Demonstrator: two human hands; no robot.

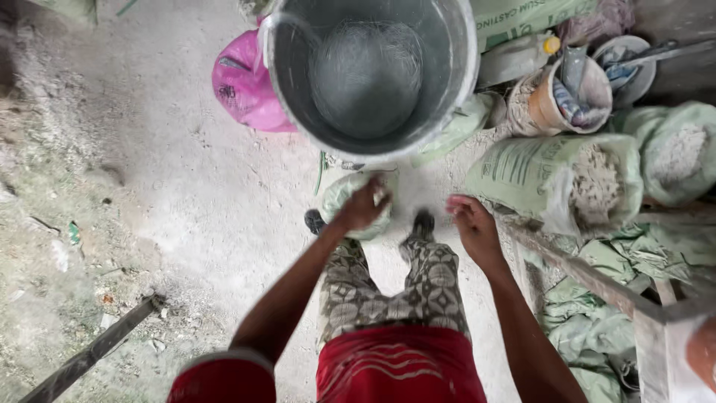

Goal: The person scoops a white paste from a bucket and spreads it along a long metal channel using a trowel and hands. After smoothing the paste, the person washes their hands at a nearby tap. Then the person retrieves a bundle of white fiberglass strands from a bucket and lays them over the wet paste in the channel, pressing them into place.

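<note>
A dusty, powder-whitened concrete floor (186, 194) carries everything. On it stands a large grey metal bucket (371, 75), with a pink plastic bag (242, 86) just beside it. To the right lie pale green sacks (552, 179), one open and showing whitish lumps, near a small tan bucket (556, 97) stuffed with tools. A dark metal bar (93, 351) lies at lower left among scattered debris.

The big bucket (371, 75) looked like dull grey metal, smooth inside. The small bag (350, 201) under the left hand (363, 207) seemed thin, glossy plastic. Woven green sacks (537, 179) appeared matt, the pink bag (242, 86) shiny, the floor (171, 172) rough and dusty.
</note>
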